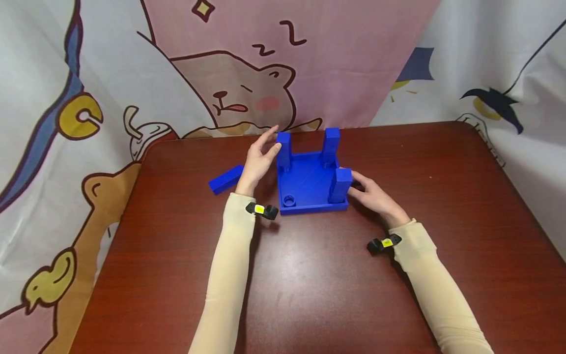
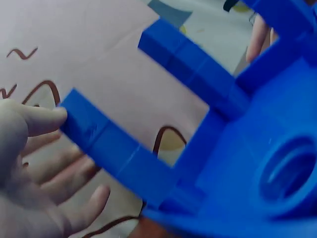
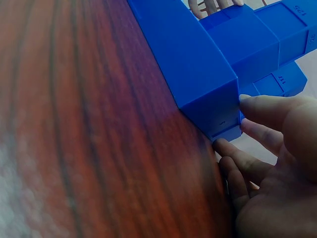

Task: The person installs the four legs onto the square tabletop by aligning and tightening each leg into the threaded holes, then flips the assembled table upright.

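A blue square tray-like base (image 1: pixel 305 189) stands on the table with three upright blue legs, at its far left (image 1: pixel 284 150), far right (image 1: pixel 330 147) and near right (image 1: pixel 340 184) corners. At its near left corner a round socket (image 1: pixel 289 200) shows. My left hand (image 1: pixel 258 164) is beside the far left leg. In the left wrist view its thumb (image 2: pixel 47 120) touches that leg's upper end, the other fingers spread apart from it. My right hand (image 1: pixel 376 196) is at the base's right side; in the right wrist view its fingertips (image 3: pixel 230 148) touch or nearly touch the base's outer wall.
A loose blue block (image 1: pixel 226 179), shaped like the legs, lies on the brown table (image 1: pixel 309 285) left of my left hand. A printed cloth (image 1: pixel 353 59) with cartoon animals hangs behind the table's far edge and along both sides.
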Available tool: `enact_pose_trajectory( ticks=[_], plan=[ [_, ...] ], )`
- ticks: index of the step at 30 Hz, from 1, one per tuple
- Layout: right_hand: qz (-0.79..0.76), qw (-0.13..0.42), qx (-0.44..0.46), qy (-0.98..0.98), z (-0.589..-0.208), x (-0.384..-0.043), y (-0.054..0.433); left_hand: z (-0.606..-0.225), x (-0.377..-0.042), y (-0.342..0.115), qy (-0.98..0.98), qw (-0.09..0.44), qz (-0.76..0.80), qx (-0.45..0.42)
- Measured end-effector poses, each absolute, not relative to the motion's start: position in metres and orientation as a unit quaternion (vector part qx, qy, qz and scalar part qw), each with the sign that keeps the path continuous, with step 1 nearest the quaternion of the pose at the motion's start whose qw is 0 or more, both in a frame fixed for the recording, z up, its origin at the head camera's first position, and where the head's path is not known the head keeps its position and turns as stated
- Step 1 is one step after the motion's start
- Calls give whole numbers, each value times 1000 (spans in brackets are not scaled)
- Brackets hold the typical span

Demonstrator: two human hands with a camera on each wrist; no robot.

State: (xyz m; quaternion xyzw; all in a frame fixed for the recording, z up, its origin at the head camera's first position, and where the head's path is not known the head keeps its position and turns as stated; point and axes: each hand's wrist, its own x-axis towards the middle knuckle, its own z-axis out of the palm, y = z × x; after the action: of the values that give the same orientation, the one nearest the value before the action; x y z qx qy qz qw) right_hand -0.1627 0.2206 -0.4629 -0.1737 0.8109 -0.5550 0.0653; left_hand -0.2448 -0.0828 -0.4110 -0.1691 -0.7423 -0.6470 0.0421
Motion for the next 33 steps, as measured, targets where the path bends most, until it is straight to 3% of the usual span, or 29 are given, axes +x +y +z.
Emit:
enact_pose_trajectory(
  ticks=[10, 14, 24, 33],
  plan=[
    [-551, 64, -178, 813, -459, -162, 221, -404, -225, -55, -775, 174, -607, -44],
    [-554, 62, -183, 810, -450, -158, 218, -408, -224, -47, -778, 200, -595, -18],
    [-563, 62, -178, 805, -459, -161, 219, -415, -229, -48, -777, 236, -582, -39],
    [-555, 60, -180, 810, -460, -162, 221, -414, -232, -60, -780, 191, -586, -104]
  ],
)
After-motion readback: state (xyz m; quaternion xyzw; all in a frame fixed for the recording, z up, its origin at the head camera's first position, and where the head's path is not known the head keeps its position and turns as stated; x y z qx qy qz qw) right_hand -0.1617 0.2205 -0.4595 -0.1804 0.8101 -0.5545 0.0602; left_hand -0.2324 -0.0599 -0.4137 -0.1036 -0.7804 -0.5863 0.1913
